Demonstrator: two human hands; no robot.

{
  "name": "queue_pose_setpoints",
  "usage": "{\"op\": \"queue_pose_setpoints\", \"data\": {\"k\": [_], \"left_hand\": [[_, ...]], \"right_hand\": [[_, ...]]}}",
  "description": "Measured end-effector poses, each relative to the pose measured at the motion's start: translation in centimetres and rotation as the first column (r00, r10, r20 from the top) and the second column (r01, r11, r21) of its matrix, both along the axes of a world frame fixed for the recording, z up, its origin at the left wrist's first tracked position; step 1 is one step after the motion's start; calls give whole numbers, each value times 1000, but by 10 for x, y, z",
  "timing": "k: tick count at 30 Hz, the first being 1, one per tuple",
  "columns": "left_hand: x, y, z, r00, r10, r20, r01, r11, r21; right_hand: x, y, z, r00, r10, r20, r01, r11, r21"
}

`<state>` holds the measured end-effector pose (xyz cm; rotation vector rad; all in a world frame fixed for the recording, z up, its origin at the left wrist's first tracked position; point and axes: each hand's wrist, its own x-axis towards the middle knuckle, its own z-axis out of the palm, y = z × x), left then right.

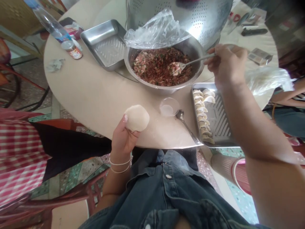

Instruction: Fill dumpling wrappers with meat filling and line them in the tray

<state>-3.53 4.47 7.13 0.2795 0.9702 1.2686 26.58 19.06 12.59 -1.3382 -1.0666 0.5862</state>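
My left hand [125, 135] holds a round, pale dumpling wrapper [137, 118] above the table's near edge, thumb on its left rim. Over the steel bowl [164, 86], my right hand [227, 63] is closed around the handle of a spoon [199, 59]. A lump of minced filling [175, 68] sits on the spoon's end, just above the rest of the meat filling [157, 71] in the bowl. Below my right forearm, a metal tray [220, 119] bears several folded dumplings [202, 114] along its left side; the forearm hides part of the tray.
A clear small dish [169, 107] and a second spoon [188, 128] lie before the bowl. Plastic film [157, 31] drapes its far rim, with a large colander [181, 14] behind. Left stand another metal tray [102, 44], a jar [71, 50] and a bottle [49, 24]. A person's arm [289, 92] shows at right.
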Motion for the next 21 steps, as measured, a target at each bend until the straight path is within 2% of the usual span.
{"op": "queue_pose_setpoints", "data": {"k": [3, 6, 11, 15, 18, 19, 20, 21], "left_hand": [[10, 0, 7, 999, -39, 3, 39, 999, 21], [23, 3, 16, 994, -104, 27, 104, 995, 13], [47, 12, 30, 962, -222, 157, 211, 974, 85], [59, 13, 37, 902, -336, 272, 308, 941, 141], [60, 11, 40, 868, -380, 319, 354, 925, 138], [59, 10, 40, 858, -392, 332, 369, 920, 133], [58, 10, 40, 850, -398, 346, 379, 917, 125], [58, 9, 40, 845, -395, 361, 380, 918, 114]], "right_hand": [[1, -4, 1, 1000, 5, -24, -5, 1000, -1], [-2, -20, 7, 998, 55, -42, -54, 998, 21], [-19, -68, 17, 969, 233, -80, -228, 971, 68], [-31, -108, 9, 954, 284, -95, -280, 958, 54], [-29, -134, -4, 960, 264, 97, -279, 938, 207], [-26, -141, -7, 939, 265, 217, -322, 900, 293], [-22, -148, -10, 889, 276, 366, -410, 836, 366], [-17, -155, -11, 800, 286, 528, -528, 753, 392]]}}
